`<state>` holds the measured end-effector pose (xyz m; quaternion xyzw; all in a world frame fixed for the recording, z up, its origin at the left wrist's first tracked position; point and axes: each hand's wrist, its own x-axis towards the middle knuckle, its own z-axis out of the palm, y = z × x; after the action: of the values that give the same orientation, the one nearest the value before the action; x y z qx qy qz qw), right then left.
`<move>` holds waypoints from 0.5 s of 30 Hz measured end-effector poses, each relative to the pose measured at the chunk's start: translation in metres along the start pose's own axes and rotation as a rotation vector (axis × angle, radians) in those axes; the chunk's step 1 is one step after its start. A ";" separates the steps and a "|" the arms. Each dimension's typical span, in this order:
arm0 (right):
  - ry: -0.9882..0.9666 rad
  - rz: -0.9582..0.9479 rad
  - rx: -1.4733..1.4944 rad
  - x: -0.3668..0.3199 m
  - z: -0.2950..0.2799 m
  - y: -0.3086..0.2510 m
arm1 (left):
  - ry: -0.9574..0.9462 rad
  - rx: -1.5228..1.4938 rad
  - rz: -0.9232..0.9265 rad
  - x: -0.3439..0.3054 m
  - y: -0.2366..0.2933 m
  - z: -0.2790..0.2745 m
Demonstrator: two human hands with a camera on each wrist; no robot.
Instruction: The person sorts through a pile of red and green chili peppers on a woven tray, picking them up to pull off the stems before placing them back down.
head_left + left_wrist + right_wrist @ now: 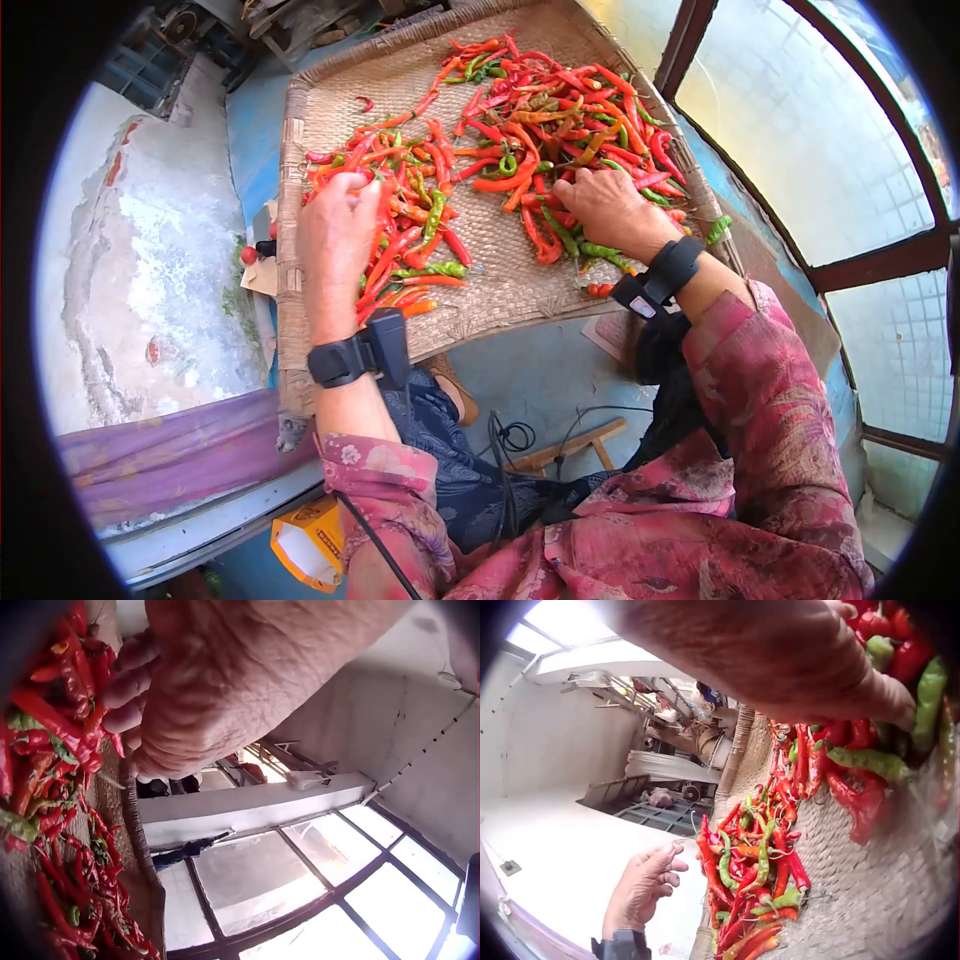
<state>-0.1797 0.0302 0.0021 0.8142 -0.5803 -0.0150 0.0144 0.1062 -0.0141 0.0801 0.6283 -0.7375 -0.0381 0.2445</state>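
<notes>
Red, orange and green chili peppers lie in two heaps on a woven tray (pixel 500 290). Over the outer edge of the left heap (pixel 405 215) is my left hand (pixel 342 225), its fingers loosely bent. In the right wrist view that left hand (pixel 641 889) shows beside the heap, with no pepper visible in its fingers. My right hand (pixel 615 210) reaches down into the larger right heap (pixel 560 110). Its fingertips are among the peppers, close by a green chili (pixel 930 694), and I cannot tell whether they grip one.
The tray has a raised, bound rim (pixel 292 200). Framed windows (pixel 820 130) stand on the right, and a worn white wall (pixel 150 270) on the left. Below the tray are black cables (pixel 510 435), a wooden piece (pixel 575 447) and a yellow box (pixel 310 545).
</notes>
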 end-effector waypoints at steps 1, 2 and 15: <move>-0.028 0.012 0.049 0.002 -0.001 0.003 | 0.012 -0.025 0.004 -0.002 0.007 0.003; -0.056 0.026 0.096 0.004 -0.002 0.005 | 0.026 -0.090 0.070 -0.004 0.012 0.008; 0.168 0.066 1.694 -0.005 -0.074 0.012 | -0.590 -1.218 -0.159 -0.034 0.088 0.044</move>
<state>-0.1899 0.0315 0.0762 0.5314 -0.4160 0.4851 -0.5562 0.0112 0.0254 0.0628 0.3940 -0.5718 -0.6342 0.3399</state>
